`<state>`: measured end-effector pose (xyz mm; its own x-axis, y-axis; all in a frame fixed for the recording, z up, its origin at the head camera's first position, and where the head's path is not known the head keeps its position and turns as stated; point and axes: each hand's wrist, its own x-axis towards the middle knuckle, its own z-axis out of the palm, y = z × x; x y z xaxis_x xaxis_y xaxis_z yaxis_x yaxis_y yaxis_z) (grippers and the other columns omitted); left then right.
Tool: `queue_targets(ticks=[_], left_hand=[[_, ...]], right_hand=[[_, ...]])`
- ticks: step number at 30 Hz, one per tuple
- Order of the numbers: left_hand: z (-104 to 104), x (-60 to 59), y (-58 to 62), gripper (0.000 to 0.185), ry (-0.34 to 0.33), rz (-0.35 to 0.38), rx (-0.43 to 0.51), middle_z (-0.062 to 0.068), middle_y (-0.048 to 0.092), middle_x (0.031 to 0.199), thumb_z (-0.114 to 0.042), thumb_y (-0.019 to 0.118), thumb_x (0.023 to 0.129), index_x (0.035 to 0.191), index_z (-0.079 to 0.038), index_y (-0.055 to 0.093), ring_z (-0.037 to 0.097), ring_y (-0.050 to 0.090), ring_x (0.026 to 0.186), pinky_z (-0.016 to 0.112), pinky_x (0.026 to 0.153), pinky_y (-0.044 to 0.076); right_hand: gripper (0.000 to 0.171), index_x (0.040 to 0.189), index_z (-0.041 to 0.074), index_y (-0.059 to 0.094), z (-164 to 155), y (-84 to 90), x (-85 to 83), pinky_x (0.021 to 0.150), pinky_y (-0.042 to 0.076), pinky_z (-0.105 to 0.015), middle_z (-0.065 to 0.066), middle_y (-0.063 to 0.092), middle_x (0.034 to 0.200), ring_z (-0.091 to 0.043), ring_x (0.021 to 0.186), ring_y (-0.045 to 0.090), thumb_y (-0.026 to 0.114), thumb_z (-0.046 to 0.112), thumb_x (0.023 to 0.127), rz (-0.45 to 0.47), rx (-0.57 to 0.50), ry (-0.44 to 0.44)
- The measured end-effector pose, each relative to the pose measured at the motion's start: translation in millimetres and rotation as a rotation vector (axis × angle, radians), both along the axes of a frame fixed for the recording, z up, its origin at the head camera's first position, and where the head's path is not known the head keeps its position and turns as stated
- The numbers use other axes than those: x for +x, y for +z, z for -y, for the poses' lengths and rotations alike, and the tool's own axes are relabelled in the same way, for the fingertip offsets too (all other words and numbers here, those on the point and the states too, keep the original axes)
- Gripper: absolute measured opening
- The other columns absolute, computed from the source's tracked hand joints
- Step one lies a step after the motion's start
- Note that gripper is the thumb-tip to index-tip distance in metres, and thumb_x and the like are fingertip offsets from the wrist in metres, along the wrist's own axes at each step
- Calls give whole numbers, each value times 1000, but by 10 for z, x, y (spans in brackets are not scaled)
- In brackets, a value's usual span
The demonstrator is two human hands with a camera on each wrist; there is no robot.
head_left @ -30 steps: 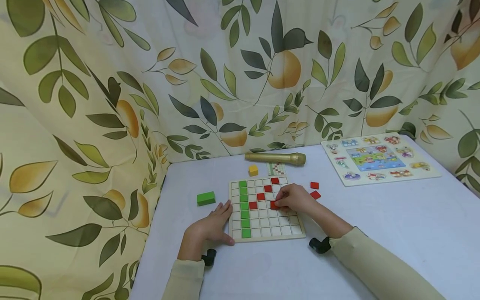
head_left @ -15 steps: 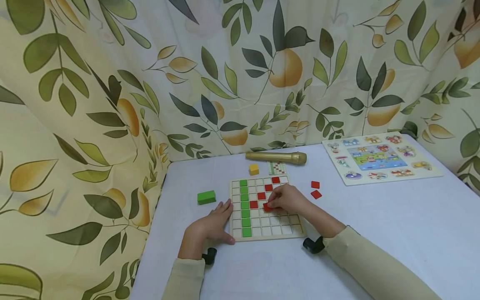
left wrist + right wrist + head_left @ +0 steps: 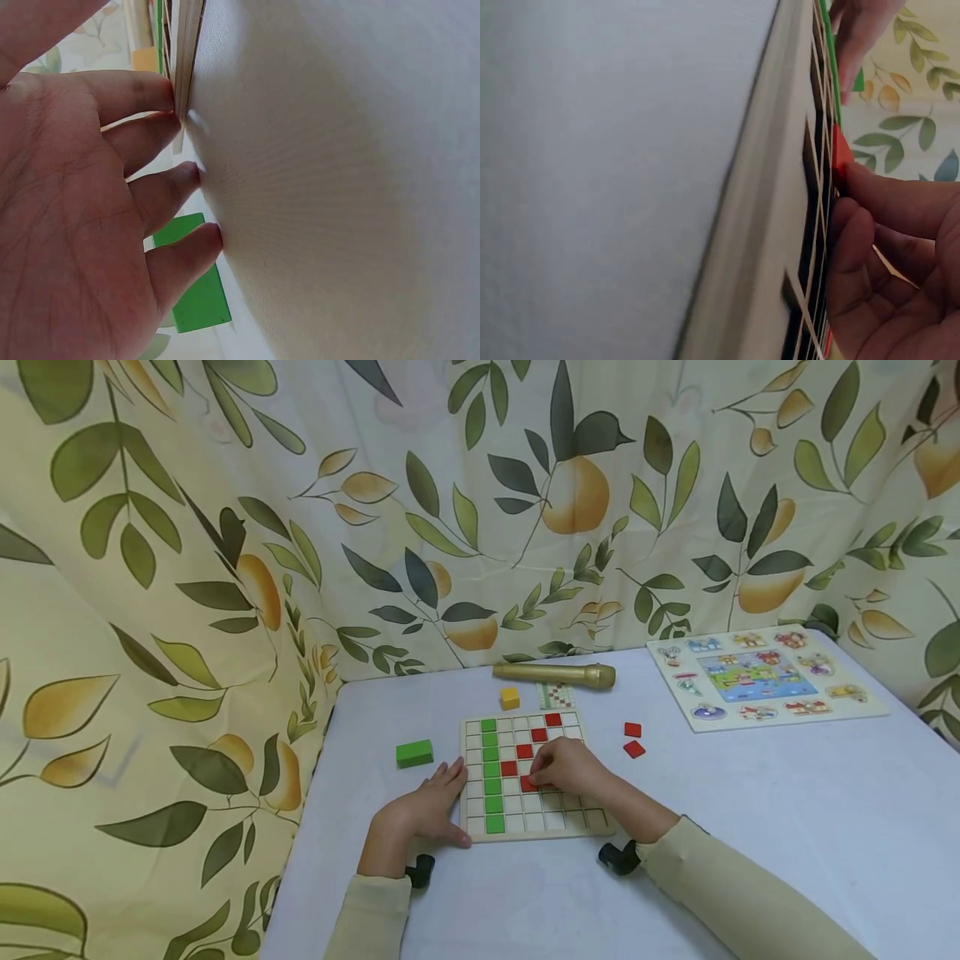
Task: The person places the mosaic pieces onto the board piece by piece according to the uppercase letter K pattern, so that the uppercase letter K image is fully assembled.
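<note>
In the head view a wooden grid board [image 3: 540, 837] lies on the white-covered table, with a column of green square tiles [image 3: 492, 787] and a slanting line of red tiles [image 3: 524, 751]. My right hand [image 3: 573, 770] pinches a red tile [image 3: 528, 783] between thumb and fingers, over a cell below and right of that line's lowest tile. This red tile [image 3: 842, 155] stands tilted against the grid in the right wrist view. Fingers spread, my left hand [image 3: 422, 814] rests at the board's left edge. Its fingertips touch board and cloth in the left wrist view.
Two loose red tiles [image 3: 633, 749] lie right of the board. A green block [image 3: 415, 754] stands to its left. Behind it are a yellow cube [image 3: 510, 698], a small pattern card [image 3: 556, 697] and a gold microphone [image 3: 555, 675]. A picture puzzle board [image 3: 780, 718] lies back right.
My right hand has moved left and toward me across the board with the pinched red tile. The left hand has stayed at the board's edge.
</note>
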<state>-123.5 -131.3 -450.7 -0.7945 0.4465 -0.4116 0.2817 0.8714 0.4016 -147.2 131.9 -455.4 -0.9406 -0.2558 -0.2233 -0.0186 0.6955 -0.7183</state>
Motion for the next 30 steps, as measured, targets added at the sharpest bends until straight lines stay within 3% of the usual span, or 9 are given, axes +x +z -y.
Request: queue_targets(ticks=[17, 30], left_hand=[[-12, 5, 18, 116, 19, 3, 11, 2, 11, 169, -36, 93, 69, 160, -10, 25, 27, 4, 155, 54, 119, 21], [-23, 17, 50, 117, 26, 9, 18, 3, 11, 169, -35, 92, 69, 161, -10, 24, 28, 4, 155, 55, 119, 21]], right_hand=[[12, 79, 13, 72, 53, -21, 34, 70, 50, -31, 4, 63, 74, -16, 75, 56, 81, 12, 85, -87, 56, 19], [4, 87, 12, 74, -108, -1, -10, 67, 50, -29, 2, 65, 81, -17, 79, 56, 76, 14, 90, -12, -40, -9]])
